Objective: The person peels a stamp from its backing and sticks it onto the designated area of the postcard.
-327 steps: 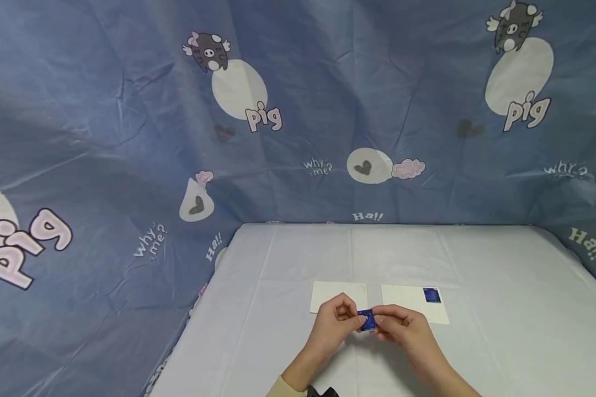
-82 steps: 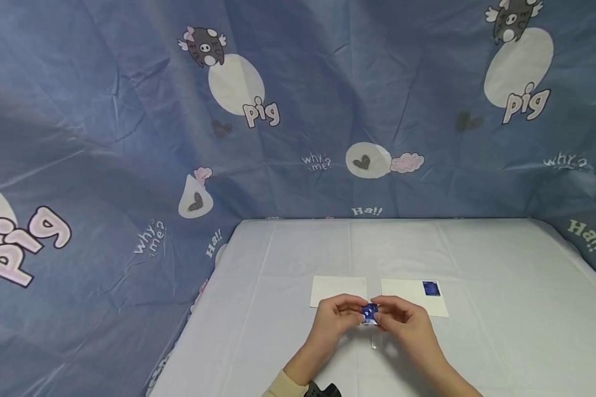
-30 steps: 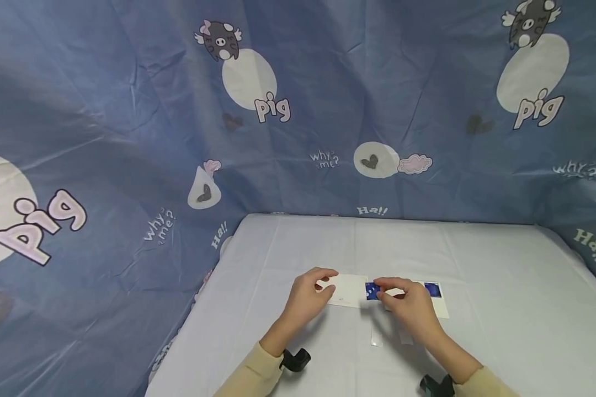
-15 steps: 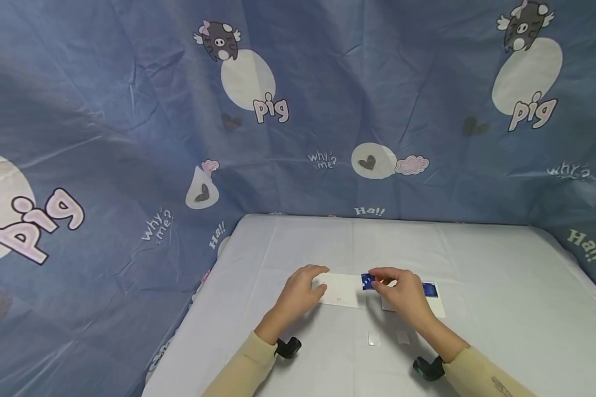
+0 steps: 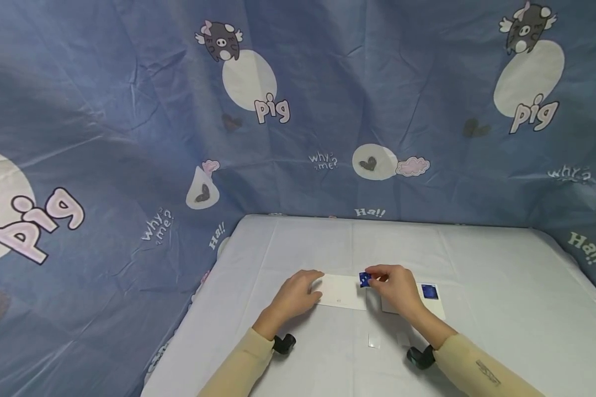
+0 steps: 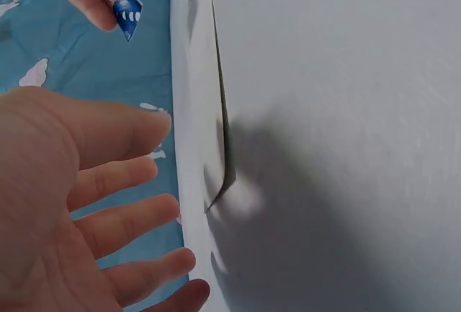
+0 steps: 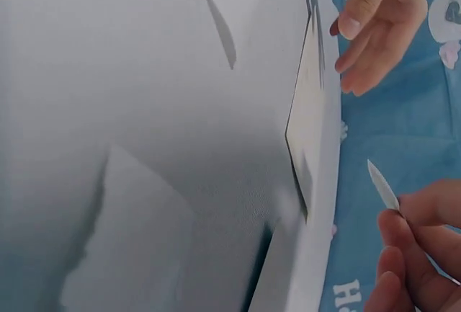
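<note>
My right hand [image 5: 394, 284] pinches a small blue stamp [image 5: 364, 279] between thumb and fingertips, over the right end of the left white envelope [image 5: 340, 292]. The right wrist view shows the stamp [image 7: 382, 186] nearly edge-on, with a pale back and a toothed edge; its printed blue face [image 6: 129, 13] appears in the left wrist view. My left hand [image 5: 298, 292] hovers at that envelope's left end, its fingers spread and holding nothing. A second white envelope [image 5: 434, 306], partly hidden by my right hand, bears another dark blue stamp [image 5: 430, 291] in its upper right corner.
Two small thin pale pieces, a left one [image 5: 374, 340] and a fainter right one [image 5: 403, 338], lie on the white-covered table [image 5: 318, 366] nearer to me. A blue printed cloth [image 5: 288, 193] hangs behind the table's far edge.
Earlier both hands held the blue stamp together. My left hand has let go and moved left; my right hand has carried the stamp forward over the left envelope. Thin pale pieces now lie on the table.
</note>
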{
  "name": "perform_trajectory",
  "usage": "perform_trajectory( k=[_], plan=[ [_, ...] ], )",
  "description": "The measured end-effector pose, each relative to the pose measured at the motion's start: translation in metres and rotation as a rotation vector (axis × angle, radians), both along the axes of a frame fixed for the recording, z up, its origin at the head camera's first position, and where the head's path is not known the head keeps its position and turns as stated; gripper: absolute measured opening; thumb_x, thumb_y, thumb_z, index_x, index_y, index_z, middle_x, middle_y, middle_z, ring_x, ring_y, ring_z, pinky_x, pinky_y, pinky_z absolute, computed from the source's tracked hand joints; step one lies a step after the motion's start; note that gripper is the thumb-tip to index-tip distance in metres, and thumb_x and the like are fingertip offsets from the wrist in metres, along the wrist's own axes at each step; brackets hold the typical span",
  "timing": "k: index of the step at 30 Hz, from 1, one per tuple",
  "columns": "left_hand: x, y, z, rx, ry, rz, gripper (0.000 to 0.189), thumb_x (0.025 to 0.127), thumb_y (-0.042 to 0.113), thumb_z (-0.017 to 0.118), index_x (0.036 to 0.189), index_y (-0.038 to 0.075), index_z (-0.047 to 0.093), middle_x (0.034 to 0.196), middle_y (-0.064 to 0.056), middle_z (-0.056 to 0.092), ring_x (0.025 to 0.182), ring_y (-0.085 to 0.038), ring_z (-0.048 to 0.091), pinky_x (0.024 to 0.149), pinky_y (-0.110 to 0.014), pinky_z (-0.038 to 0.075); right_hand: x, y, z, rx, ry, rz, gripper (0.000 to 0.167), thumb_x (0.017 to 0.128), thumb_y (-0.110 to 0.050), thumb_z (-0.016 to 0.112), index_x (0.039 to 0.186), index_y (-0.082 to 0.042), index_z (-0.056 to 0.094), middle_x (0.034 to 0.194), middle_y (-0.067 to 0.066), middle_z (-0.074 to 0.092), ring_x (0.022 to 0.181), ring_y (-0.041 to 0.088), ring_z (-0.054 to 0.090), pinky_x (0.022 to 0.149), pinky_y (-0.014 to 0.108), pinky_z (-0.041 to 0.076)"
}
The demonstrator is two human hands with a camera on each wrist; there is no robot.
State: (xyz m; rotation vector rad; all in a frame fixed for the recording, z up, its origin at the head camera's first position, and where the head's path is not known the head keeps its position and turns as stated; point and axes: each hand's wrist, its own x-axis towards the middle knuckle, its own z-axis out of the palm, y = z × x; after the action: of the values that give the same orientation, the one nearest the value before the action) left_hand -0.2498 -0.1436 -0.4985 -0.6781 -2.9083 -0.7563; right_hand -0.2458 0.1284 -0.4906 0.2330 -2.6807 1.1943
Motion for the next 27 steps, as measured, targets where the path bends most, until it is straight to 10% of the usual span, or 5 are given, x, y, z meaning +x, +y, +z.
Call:
perform_trajectory(
  k=[11, 27],
  plan=[
    [-0.007, -0.008, -0.007, -0.091, -0.041, 0.002, 0.054, 0.091, 0.026, 0.073, 0.142, 0.013, 0.058, 0.149, -0.009, 0.051, 0.138, -0.044, 0.040, 0.107, -0.060, 0.037, -0.018, -0.008, -0.007, 0.011, -0.063, -0.007, 0.022, 0.082, -0.006, 0.079, 0.104, -0.010, 0.080, 0.087, -0.002, 0.073, 0.074, 0.013, 0.063, 0.063, 0.030, 0.050],
    [-0.007, -0.008, -0.009, -0.220, -0.015, -0.014, 0.048, 0.093, 0.034, 0.071, 0.136, 0.015, 0.064, 0.147, -0.005, 0.054, 0.137, -0.041, 0.043, 0.103, -0.059, 0.041, -0.022, -0.016, -0.020, 0.073, -0.094, -0.019, 0.023, 0.076, -0.011, 0.083, 0.099, -0.014, 0.081, 0.084, -0.005, 0.074, 0.078, 0.012, 0.066, 0.067, 0.034, 0.050]
  ],
)
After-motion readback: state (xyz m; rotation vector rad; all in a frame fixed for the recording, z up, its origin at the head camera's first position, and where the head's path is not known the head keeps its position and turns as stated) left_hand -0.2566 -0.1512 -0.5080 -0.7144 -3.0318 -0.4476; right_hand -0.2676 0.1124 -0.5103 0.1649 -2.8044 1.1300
